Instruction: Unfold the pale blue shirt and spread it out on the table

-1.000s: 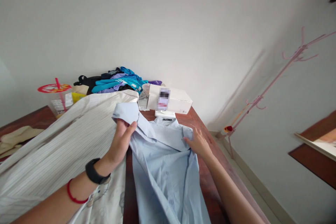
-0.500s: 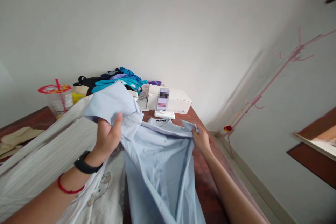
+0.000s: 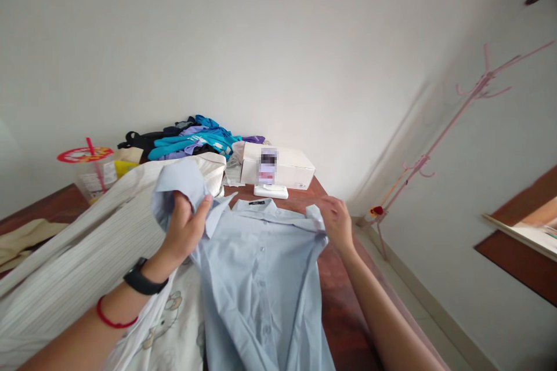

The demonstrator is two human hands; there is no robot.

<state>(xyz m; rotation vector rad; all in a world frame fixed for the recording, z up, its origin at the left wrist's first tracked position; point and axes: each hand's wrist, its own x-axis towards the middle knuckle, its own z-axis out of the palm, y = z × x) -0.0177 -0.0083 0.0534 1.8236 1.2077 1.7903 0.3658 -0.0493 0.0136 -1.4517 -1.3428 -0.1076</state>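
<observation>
A light blue button-up shirt (image 3: 261,266) lies front up, its collar towards the wall and its lower part running out of the near edge of view. My left hand (image 3: 189,223) is closed on the left-side sleeve, thumb outside and fingers inside the fabric, holding it raised and bunched above the surface. At the opposite shoulder, my right hand (image 3: 337,223) is right beside the other short sleeve, which sticks up crumpled. Its slightly blurred fingers look stretched out and off the cloth. A black wristband (image 3: 143,277) and a red bracelet (image 3: 114,316) are on my left arm.
White striped fabric (image 3: 108,232) and a cartoon-print cloth (image 3: 169,324) cover the left side. Behind are piled clothes (image 3: 195,139), a lidded drink cup (image 3: 89,171), a white box (image 3: 296,168) and a phone stand (image 3: 270,192). A pink coat rack (image 3: 448,122) stands right, beyond the brown table (image 3: 343,301).
My left hand has lowered the sleeve and brought it slightly inward. My right hand has come off the right sleeve and shifted a little right. The shirt front now lies flatter.
</observation>
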